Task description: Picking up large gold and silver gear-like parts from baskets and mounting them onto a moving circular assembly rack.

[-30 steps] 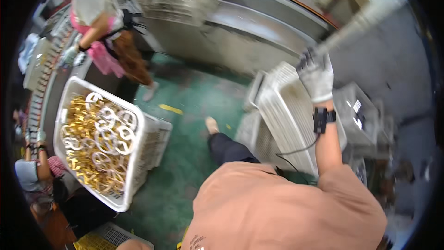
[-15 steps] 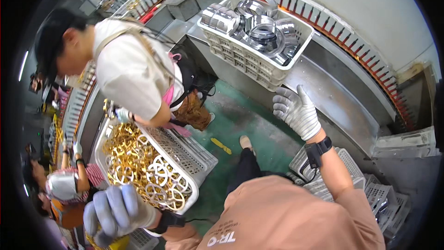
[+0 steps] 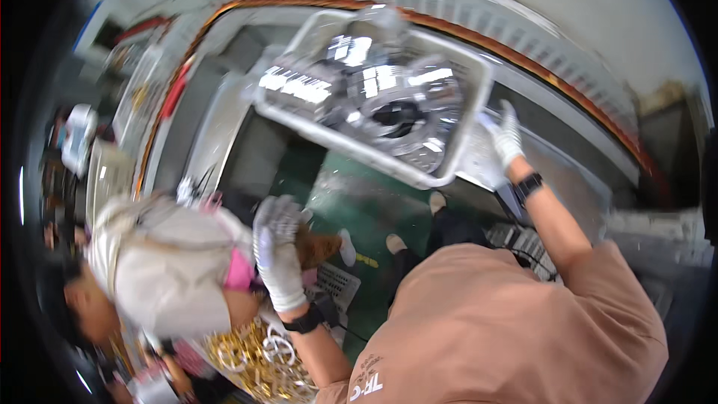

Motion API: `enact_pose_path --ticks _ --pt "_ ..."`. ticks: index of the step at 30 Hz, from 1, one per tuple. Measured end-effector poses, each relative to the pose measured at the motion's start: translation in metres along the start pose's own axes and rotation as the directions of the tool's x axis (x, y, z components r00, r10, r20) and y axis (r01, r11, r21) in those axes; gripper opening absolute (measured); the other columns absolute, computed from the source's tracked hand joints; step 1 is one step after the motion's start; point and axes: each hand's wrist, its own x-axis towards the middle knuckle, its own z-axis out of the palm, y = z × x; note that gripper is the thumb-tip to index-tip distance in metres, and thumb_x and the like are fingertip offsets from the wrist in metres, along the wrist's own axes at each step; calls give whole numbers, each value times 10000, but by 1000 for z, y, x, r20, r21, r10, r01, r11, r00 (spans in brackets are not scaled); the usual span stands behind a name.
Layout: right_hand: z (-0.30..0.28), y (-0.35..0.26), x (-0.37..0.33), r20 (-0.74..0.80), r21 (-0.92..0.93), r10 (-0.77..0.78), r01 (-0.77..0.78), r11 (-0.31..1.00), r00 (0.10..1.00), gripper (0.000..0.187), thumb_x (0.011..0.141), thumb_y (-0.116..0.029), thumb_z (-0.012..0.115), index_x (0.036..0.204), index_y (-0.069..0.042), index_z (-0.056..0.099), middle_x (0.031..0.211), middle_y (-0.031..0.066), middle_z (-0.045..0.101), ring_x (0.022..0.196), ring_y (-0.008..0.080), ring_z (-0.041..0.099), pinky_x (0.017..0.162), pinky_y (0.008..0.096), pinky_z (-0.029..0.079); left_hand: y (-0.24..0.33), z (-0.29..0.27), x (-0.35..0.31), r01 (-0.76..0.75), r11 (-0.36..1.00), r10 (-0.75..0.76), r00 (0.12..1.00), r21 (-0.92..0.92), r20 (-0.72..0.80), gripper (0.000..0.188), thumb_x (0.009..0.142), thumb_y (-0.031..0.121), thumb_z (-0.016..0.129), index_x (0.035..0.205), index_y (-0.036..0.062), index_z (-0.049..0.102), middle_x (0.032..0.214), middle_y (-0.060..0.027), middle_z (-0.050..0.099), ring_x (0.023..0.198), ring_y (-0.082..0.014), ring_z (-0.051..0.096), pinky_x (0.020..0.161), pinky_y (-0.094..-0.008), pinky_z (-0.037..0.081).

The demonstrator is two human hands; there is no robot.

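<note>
A white plastic basket (image 3: 359,148) full of shiny chrome rings (image 3: 396,97) sits on the metal ledge ahead of me. My right hand (image 3: 505,136), in a striped white glove, is at the basket's right end with thumb and fingers apart; blur hides whether it touches the rim. Lower left of the basket, my gloved left hand (image 3: 278,253) is raised, its fingers stretched and nothing in them. It is in front of a co-worker in a pale shirt (image 3: 172,262) and apart from the basket.
Gold and silver metal parts (image 3: 262,359) fill another basket at the lower left. A row of upright pegs on an orange-brown rail (image 3: 553,78) curves behind the ledge (image 3: 557,164). White crates (image 3: 535,248) stand on the floor beneath my right arm.
My view has turned left and nearer the chrome-ring basket. My left hand has come up toward it from the lower left; my right hand is now by its right end.
</note>
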Motion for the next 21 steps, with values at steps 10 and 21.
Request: enact_pose_path --ticks 10,21 --pt "41 97 5 -1 -159 118 -117 980 993 432 712 -135 582 1123 -9 548 929 220 623 850 314 598 770 391 483 -155 -93 257 341 912 -256 907 226 -336 722 927 533 389 1481 101 222 1536 -145 208 1425 -248 164 1169 -420 78" --pt "-229 -19 2 -358 133 495 -482 866 792 488 950 -333 485 1346 -51 456 1293 96 533 1134 180 534 954 320 423 -254 146 138 652 595 -765 280 470 580 439 964 174 488 1328 -46 377 1207 -101 488 1069 -236 477 954 -315 418"
